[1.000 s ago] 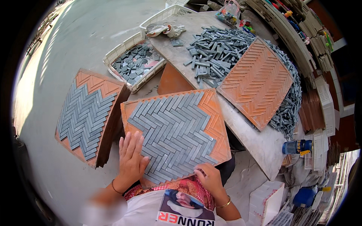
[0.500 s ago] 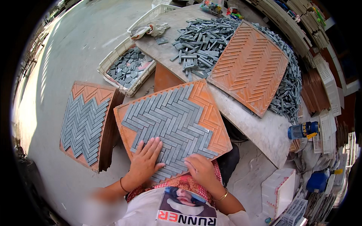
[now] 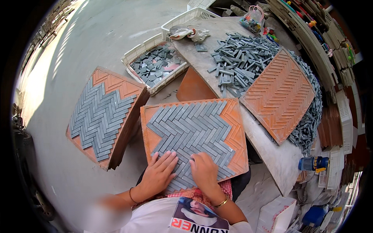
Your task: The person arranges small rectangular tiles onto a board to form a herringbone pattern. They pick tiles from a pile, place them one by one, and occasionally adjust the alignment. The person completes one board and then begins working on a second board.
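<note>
An orange tray mold (image 3: 239,136) with ridges lies across my lap. Grey stone tile strips (image 3: 190,132) fill most of it in a herringbone pattern; orange ridged slots stay bare along its right side. My left hand (image 3: 159,173) rests flat on the strips near the close edge, fingers stretched out. Beside it my right hand (image 3: 205,173) is closed, its fingers curled down onto the strips. Whatever its fingertips may hold is hidden. Another strip-covered mold (image 3: 103,112) tops a stack at the left.
At right, a table (image 3: 268,155) bears a heap of loose strips (image 3: 241,58) with a bare ridged mold (image 3: 281,95) leaning on it. A white crate (image 3: 126,58) of tile pieces stands behind. Gloves (image 3: 190,34) lie at the table's far corner; a blue bottle (image 3: 311,163) is far right.
The view has swung, so the surroundings sit farther right. The mold on my lap appears turned straighter. My right hand has moved farther up the strips and closer to my left hand.
</note>
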`<move>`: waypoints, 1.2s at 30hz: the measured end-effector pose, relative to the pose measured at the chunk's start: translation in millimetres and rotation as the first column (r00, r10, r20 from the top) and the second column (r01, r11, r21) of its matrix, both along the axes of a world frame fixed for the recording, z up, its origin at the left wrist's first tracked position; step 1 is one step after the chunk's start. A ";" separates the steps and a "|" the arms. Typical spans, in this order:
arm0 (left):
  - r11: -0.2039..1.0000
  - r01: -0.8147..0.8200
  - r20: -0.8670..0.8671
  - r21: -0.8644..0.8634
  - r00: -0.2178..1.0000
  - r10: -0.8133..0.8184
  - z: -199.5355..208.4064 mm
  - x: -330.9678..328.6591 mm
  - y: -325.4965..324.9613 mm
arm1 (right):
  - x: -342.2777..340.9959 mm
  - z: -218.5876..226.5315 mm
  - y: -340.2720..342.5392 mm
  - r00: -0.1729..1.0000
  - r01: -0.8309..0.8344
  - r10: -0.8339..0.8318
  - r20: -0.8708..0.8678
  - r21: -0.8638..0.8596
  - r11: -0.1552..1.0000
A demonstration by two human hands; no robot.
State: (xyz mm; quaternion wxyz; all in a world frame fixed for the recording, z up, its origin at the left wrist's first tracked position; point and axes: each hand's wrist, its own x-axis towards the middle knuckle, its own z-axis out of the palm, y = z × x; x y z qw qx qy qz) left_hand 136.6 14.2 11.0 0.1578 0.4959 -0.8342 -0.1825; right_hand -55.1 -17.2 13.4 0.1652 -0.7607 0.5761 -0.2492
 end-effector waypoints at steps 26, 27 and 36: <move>0.967 -0.190 -0.578 0.171 0.776 0.254 3.2 1.8 -9.4 | -7.6 -6.1 10.6 0.979 -0.159 0.191 0.064 -0.337 0.928; 0.960 -0.154 -0.604 0.232 0.751 0.266 2.0 2.4 -8.2 | -9.8 -5.7 13.1 0.969 -0.188 0.233 0.080 -0.370 0.910; 0.949 -0.108 -0.622 0.296 0.733 0.277 1.0 -1.9 -6.0 | -13.6 0.5 15.5 0.959 -0.207 0.261 0.114 -0.348 0.914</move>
